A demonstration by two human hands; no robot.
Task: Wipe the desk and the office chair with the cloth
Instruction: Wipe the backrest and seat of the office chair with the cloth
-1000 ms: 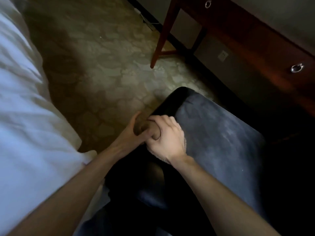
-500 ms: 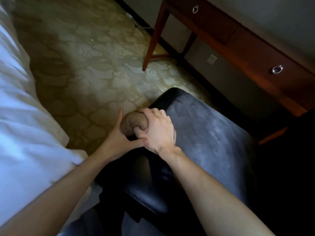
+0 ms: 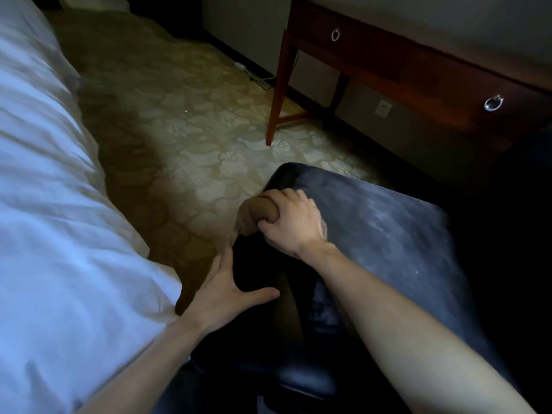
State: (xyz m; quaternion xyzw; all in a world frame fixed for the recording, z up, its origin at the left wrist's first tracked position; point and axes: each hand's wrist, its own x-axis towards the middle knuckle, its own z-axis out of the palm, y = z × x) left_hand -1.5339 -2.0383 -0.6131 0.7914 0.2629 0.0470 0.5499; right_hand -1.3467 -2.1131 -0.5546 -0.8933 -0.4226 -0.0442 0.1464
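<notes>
In the head view, my right hand curls its fingers round the bunched brown cloth and presses it on the left edge of the black office chair, near the seat's far corner. My left hand is nearer me, fingers spread and holding nothing, against the chair's dark left side. The grey seat stretches rightward from the cloth, so I judge the right hand should sweep that way. The wooden desk stands well apart, beyond the chair.
</notes>
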